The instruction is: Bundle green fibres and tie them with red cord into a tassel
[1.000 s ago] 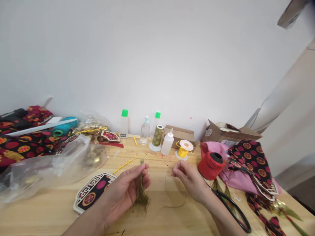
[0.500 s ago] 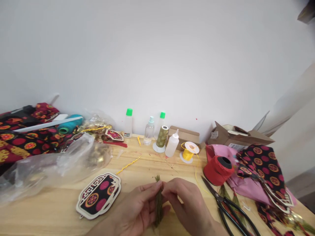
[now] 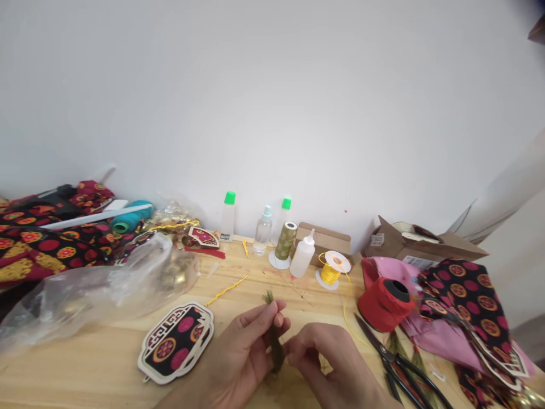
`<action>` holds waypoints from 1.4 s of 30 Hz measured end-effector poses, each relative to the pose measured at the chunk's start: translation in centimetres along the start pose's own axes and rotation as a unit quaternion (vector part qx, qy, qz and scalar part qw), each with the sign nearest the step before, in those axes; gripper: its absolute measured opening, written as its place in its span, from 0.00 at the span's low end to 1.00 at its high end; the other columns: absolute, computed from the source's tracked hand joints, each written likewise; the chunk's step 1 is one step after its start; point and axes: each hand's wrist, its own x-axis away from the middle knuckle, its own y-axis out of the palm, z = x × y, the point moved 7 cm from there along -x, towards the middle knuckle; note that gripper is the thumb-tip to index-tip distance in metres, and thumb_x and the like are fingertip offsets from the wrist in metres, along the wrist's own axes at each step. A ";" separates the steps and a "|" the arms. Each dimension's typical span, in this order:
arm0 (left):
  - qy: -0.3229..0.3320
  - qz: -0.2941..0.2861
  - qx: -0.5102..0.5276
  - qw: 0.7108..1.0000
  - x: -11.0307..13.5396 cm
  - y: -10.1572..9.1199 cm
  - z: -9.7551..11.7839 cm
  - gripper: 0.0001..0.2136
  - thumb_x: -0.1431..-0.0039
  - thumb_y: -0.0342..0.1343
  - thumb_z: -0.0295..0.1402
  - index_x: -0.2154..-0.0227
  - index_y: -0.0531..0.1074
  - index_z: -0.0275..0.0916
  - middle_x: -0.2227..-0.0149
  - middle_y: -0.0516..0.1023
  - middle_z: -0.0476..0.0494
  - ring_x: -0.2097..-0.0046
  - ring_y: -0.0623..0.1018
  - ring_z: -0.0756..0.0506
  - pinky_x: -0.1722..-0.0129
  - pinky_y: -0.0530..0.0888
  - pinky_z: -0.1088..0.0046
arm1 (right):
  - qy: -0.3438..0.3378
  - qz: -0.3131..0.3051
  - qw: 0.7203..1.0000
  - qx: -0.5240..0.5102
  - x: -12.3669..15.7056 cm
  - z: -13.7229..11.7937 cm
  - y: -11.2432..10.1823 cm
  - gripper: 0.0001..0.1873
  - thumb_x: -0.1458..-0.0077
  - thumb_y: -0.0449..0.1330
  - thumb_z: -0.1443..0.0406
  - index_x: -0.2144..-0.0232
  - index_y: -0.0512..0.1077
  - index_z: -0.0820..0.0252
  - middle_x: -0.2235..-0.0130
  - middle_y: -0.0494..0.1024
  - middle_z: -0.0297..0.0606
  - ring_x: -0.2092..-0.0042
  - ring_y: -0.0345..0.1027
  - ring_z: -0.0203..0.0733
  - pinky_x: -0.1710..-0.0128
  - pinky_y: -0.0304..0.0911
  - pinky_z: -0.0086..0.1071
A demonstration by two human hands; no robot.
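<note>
My left hand point(image 3: 251, 341) grips an olive-green thread tassel point(image 3: 276, 349) upright between thumb and fingers, its frayed top poking out above them. My right hand point(image 3: 327, 360) is closed in a pinch at the tassel's lower right side; what lies between its fingertips is too small to make out. Fine green strands show under that hand. To the left lies a wood-framed fabric pendant point(image 3: 176, 343) with a twisted yellow cord point(image 3: 225, 289). Black-handled scissors point(image 3: 395, 363) rest right of my right hand, partly over other green tassels point(image 3: 417, 360).
Along the wall stand a squeeze bottle point(image 3: 303, 255), a green thread cone point(image 3: 285, 241), a yellow cord spool point(image 3: 330, 275) and a clear bottle point(image 3: 263, 233). A red thread cone point(image 3: 385, 307), pink cloth point(image 3: 438, 338) and cardboard box point(image 3: 404, 241) are right; a plastic bag point(image 3: 106, 289) is left.
My right hand has moved down and right, away from the tassel's upper part. My left fingers now close around the tassel near its top. The view has shifted slightly.
</note>
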 end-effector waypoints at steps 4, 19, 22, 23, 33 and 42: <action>0.014 -0.008 -0.018 1.000 0.2 0.5 0.3 0.04 0.50 0.53 0.24 0.73 0.73 0.32 0.78 0.71 0.48 0.72 0.72 0.52 0.71 0.71 0.75 | -0.009 -0.022 1.000 -0.012 0.0 0.0 0.2 0.10 0.58 0.50 0.78 0.77 0.61 0.58 0.77 0.70 0.31 0.77 0.60 0.30 0.76 0.56 0.22; 0.010 -0.009 -0.008 1.000 0.5 1.3 1.1 0.07 0.49 0.50 0.22 0.75 0.73 0.31 0.79 0.71 0.47 0.71 0.73 0.51 0.61 0.71 0.68 | -0.075 -0.025 0.997 -0.011 -0.6 -1.3 0.1 0.09 0.59 0.50 0.77 0.79 0.62 0.58 0.81 0.67 0.28 0.78 0.59 0.28 0.77 0.55 0.19; 0.017 -0.032 -0.006 0.999 0.3 1.3 1.0 0.07 0.49 0.51 0.22 0.76 0.73 0.30 0.79 0.71 0.47 0.72 0.72 0.51 0.61 0.71 0.69 | -0.048 -0.039 0.998 -0.005 -0.4 -1.1 0.1 0.09 0.58 0.51 0.77 0.78 0.63 0.59 0.79 0.67 0.29 0.77 0.60 0.28 0.76 0.56 0.19; 0.023 -0.044 -0.005 0.999 0.2 1.3 1.0 0.06 0.50 0.51 0.22 0.77 0.73 0.30 0.79 0.71 0.47 0.71 0.73 0.51 0.61 0.71 0.70 | -0.033 -0.047 0.998 -0.008 -0.3 -1.0 0.1 0.09 0.58 0.52 0.77 0.78 0.63 0.59 0.79 0.68 0.29 0.77 0.60 0.29 0.76 0.56 0.19; 0.024 -0.170 0.169 0.971 2.0 2.5 5.2 0.09 0.47 0.45 0.22 0.77 0.68 0.34 0.82 0.68 0.53 0.84 0.70 0.58 0.83 0.70 0.87 | 0.113 -0.081 0.990 -0.040 0.1 2.6 -1.0 0.07 0.55 0.55 0.73 0.72 0.64 0.58 0.76 0.69 0.27 0.76 0.59 0.30 0.75 0.56 0.22; 0.080 -0.184 0.229 0.953 2.1 2.4 8.3 0.11 0.42 0.37 0.26 0.74 0.64 0.37 0.81 0.67 0.52 0.87 0.63 0.57 0.91 0.59 0.85 | 0.043 -0.189 0.979 0.058 0.1 1.6 0.1 0.02 0.55 0.60 0.66 0.74 0.73 0.56 0.71 0.69 0.31 0.67 0.62 0.32 0.70 0.55 0.21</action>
